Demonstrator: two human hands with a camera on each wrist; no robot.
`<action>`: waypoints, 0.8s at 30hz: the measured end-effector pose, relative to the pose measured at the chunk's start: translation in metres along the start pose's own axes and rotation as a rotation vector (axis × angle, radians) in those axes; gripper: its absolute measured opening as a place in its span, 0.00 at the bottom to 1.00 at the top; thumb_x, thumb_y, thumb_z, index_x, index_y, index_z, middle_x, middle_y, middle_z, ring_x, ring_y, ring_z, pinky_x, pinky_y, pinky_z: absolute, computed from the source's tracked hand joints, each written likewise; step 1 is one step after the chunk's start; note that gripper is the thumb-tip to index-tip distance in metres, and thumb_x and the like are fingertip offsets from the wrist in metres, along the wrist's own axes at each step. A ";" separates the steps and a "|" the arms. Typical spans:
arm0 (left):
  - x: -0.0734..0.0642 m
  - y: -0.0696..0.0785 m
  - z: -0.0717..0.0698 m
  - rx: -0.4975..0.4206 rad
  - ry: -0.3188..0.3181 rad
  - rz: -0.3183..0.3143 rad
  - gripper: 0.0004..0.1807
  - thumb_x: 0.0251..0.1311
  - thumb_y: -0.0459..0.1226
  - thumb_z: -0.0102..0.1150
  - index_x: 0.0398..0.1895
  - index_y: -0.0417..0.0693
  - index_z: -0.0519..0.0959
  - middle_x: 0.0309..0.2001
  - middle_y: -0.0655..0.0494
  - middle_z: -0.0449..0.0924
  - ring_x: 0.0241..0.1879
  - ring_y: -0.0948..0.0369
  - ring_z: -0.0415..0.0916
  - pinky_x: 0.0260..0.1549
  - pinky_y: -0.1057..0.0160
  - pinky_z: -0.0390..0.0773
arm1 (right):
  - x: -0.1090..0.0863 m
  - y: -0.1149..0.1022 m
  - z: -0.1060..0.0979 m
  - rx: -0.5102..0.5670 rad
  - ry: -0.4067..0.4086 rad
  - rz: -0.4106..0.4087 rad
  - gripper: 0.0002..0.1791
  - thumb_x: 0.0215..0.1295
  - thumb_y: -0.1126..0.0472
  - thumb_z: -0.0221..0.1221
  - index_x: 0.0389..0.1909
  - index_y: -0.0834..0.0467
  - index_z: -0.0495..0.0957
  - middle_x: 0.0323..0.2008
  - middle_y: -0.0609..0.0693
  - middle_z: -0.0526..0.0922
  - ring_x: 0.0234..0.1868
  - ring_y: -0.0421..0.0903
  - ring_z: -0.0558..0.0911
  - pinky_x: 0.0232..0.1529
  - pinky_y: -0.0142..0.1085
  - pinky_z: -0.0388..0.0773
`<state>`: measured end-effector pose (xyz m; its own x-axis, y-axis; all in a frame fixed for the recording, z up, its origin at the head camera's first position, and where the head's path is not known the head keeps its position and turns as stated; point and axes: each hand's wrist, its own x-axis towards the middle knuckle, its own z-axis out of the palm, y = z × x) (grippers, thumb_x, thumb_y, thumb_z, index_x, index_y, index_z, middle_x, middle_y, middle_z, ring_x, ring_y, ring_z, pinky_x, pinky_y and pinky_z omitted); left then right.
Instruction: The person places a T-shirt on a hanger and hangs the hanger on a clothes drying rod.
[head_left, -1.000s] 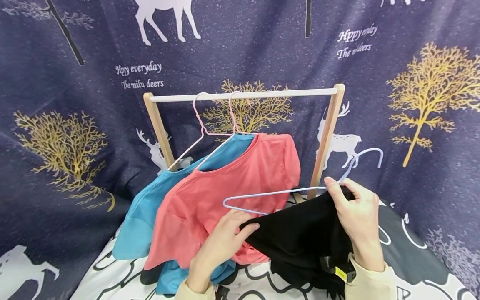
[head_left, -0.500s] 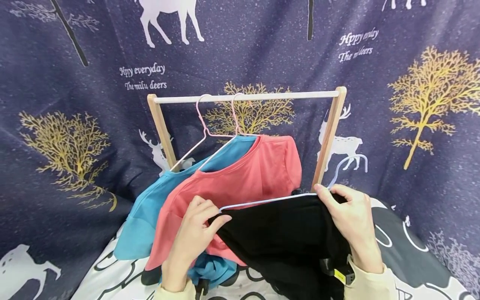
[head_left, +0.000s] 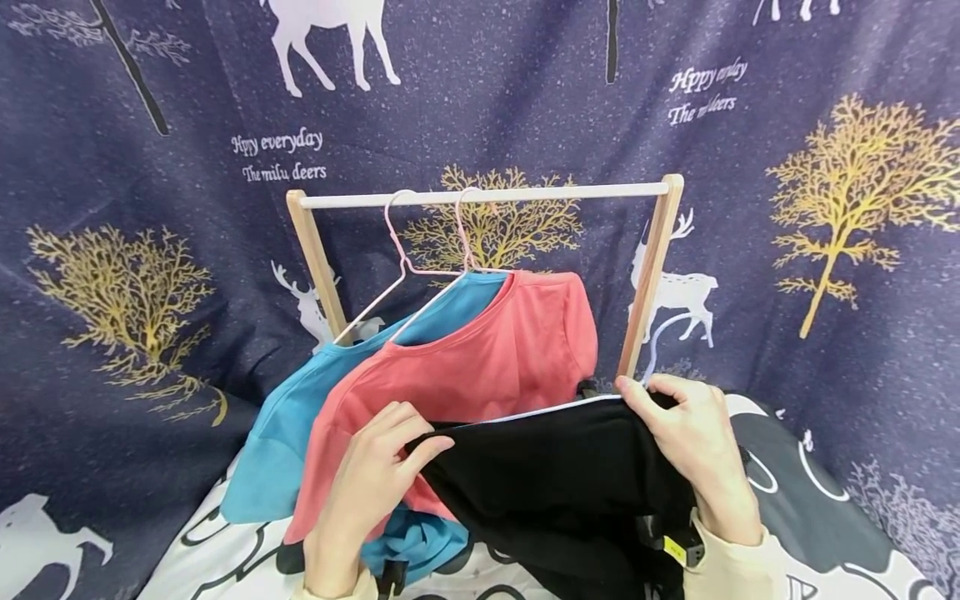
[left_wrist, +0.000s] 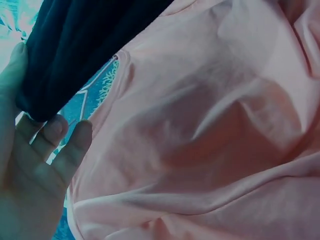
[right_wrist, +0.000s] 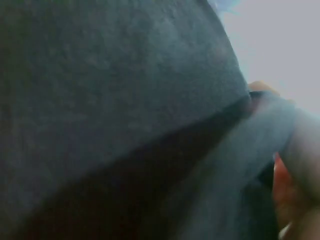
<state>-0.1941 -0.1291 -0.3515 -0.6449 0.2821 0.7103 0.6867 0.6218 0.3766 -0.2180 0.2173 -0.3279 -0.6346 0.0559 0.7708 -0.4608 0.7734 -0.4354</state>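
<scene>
A black shirt [head_left: 555,475] is stretched between both hands in front of the rack. My left hand [head_left: 367,475] pinches its left corner between thumb and fingers; the left wrist view also shows the black cloth [left_wrist: 85,50] against the thumb. My right hand [head_left: 693,437] grips the shirt's right upper part together with a light blue hanger [head_left: 555,408]. The hanger's bar shows along the shirt's top edge, and its hook rises behind the right hand. The hanger's left end is hidden by the cloth. Dark fabric [right_wrist: 125,90] fills most of the right wrist view.
A small wooden rack [head_left: 648,283] with a white rail [head_left: 555,193] stands behind. From it hang a coral T-shirt [head_left: 465,367] and a blue T-shirt [head_left: 281,433] on pink hangers. More blue cloth [head_left: 420,537] lies on the patterned bedding [head_left: 191,554]. A printed curtain [head_left: 525,100] backs everything.
My left hand has moved left and slightly down, drawing the black shirt's corner over the hanger's left end. The right hand has shifted slightly left, and the hook has lowered.
</scene>
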 end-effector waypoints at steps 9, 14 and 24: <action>0.002 0.007 0.009 -0.048 -0.015 -0.024 0.04 0.61 0.45 0.65 0.31 0.63 0.79 0.33 0.73 0.68 0.34 0.72 0.68 0.30 0.72 0.72 | 0.000 -0.006 0.008 0.032 0.009 -0.080 0.22 0.56 0.54 0.70 0.12 0.43 0.69 0.13 0.37 0.66 0.17 0.39 0.66 0.24 0.30 0.61; 0.003 0.009 0.018 -0.004 -0.018 -0.018 0.05 0.62 0.45 0.64 0.31 0.62 0.78 0.33 0.72 0.67 0.35 0.72 0.68 0.32 0.71 0.73 | -0.002 -0.011 0.013 0.074 0.004 -0.113 0.25 0.57 0.55 0.70 0.11 0.43 0.65 0.14 0.38 0.61 0.18 0.39 0.63 0.24 0.29 0.59; 0.007 0.019 0.042 0.030 -0.031 0.097 0.07 0.64 0.44 0.62 0.32 0.55 0.74 0.35 0.66 0.67 0.29 0.70 0.70 0.30 0.75 0.72 | -0.003 -0.017 0.017 0.056 -0.028 -0.126 0.23 0.57 0.55 0.70 0.12 0.44 0.67 0.16 0.37 0.66 0.20 0.39 0.66 0.27 0.29 0.62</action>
<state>-0.1997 -0.0842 -0.3639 -0.5861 0.3641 0.7238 0.7363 0.6122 0.2883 -0.2186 0.1928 -0.3310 -0.5861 -0.0576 0.8082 -0.5716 0.7364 -0.3620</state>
